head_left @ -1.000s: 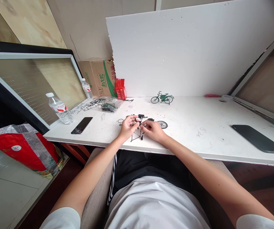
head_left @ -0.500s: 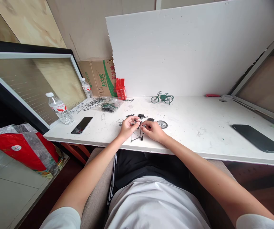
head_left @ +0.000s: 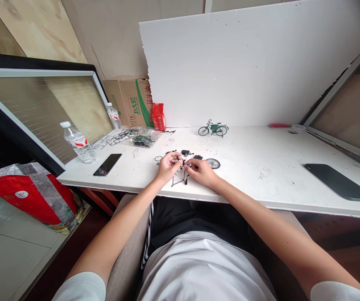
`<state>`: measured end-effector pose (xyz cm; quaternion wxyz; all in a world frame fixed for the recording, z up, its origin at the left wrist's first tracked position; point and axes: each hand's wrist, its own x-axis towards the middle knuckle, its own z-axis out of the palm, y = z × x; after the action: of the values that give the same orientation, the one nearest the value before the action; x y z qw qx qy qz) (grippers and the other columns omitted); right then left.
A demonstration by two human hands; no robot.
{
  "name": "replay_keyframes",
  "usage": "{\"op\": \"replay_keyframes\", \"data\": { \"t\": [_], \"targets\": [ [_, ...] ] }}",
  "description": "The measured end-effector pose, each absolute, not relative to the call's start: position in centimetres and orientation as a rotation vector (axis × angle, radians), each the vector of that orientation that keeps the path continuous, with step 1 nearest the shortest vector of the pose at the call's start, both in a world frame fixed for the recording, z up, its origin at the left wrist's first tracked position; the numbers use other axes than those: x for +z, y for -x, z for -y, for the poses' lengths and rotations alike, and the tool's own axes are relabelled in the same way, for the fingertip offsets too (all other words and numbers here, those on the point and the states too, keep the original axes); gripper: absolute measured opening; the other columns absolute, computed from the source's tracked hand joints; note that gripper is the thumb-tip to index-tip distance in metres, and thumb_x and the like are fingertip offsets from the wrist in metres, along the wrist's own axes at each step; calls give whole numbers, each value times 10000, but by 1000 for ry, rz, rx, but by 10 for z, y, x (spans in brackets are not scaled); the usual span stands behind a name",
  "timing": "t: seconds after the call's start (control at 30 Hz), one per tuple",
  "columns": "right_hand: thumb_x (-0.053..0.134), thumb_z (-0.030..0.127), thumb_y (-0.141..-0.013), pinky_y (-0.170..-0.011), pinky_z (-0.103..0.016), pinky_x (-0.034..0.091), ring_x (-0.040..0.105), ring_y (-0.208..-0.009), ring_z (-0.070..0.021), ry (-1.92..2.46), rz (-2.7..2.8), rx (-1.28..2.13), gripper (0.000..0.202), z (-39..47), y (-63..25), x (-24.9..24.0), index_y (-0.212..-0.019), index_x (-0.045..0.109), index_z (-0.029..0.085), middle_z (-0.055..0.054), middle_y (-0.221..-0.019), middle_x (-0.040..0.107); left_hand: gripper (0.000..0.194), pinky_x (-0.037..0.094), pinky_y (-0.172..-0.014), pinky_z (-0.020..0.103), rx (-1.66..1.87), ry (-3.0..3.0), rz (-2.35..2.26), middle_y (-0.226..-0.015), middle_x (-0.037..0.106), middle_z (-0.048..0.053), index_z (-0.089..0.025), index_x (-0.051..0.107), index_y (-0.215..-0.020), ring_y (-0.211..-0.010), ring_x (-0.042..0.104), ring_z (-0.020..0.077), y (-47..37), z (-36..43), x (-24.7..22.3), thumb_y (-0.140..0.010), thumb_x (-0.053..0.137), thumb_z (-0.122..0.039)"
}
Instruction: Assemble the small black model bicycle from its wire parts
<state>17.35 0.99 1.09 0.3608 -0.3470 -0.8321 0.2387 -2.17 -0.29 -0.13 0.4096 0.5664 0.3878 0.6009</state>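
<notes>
The left hand (head_left: 168, 168) and right hand (head_left: 201, 170) meet, each grip pinching the top of a thin, black, angular model-bicycle frame (head_left: 184, 174); the fingers hide the exact joint. Its bars extend toward 6 o'clock over the white, flat-topped desk (head_left: 255, 154). From the hands, a black spoked wheel (head_left: 213, 163) lies at 3 o'clock, a small green model bicycle (head_left: 214, 128) stands at 1, and a clear plastic bag of green parts (head_left: 144, 140) lies at 10.

Bare forearms (head_left: 133, 209) converge ahead of a white-shirted torso (head_left: 206, 267), left hand (head_left: 169, 167) and right hand (head_left: 202, 171) pinching close together.
</notes>
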Motion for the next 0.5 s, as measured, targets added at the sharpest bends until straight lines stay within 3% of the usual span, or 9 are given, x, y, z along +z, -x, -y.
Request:
{"op": "replay_keyframes", "data": {
  "t": [0.33, 0.5],
  "targets": [
    [558, 444, -1003, -636, -292, 361, 451, -596, -138, 903, 2148, 623, 333, -10, -174, 10, -975, 757, 177, 3, -686, 613, 390, 565, -646, 262, 1511, -1431, -979, -989, 716, 101, -139, 681, -1099, -758, 655, 141, 22, 4, 0, -793, 843, -319],
    [563, 437, -995, -627, -291, 357, 453, -593, -140, 908, 2148, 618, 323, -11, -174, 9, -971, 753, 178, 3, -680, 609, 364, 588, -694, 275, 1513, -1421, -973, -993, 723, 104, -147, 689, -1092, -846, 678, 169, 21, 4, 0, -797, 832, -305]
  ]
}}
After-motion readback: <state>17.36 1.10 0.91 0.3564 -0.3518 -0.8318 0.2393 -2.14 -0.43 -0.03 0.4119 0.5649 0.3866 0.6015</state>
